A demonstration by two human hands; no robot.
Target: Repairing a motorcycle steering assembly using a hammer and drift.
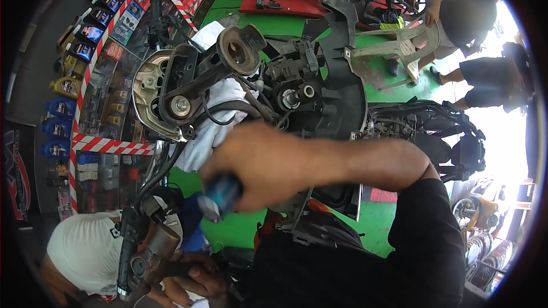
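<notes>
- Above the partly stripped motorcycle [292, 67], gripping a blue object with a pale end [221, 195] in the right hand [254, 162], fingers closed around it; too blurred to name by kind.
- Hanging in front of the cables, as seen from overhead; whether touching any part below, cannot tell.
- Out of view, the left hand; cannot tell whether open or closed.
- Behind the raised wrist, bunched among cables and brackets: white cloth [228, 94], perhaps tucked there to protect or wipe.
- Done, judging by the bare parts: opening up the front, with a round metal fitting [290, 98] exposed beside the large dark panel [349, 88].
- Also uncovered, toward the upper handlebar grip [155, 8]: an oval metal-rimmed assembly [141, 82] with a large bolt head [180, 105] in plain sight.
- Left undone, as far as can be judged: closing up again, given so much uncovered metal and loose-looking cable. Probably somewhere midway, then, rather than near finished.
- At the lower left, close to the lower handlebar grip [129, 245]: a co-worker in white [83, 245], bent low.
</notes>
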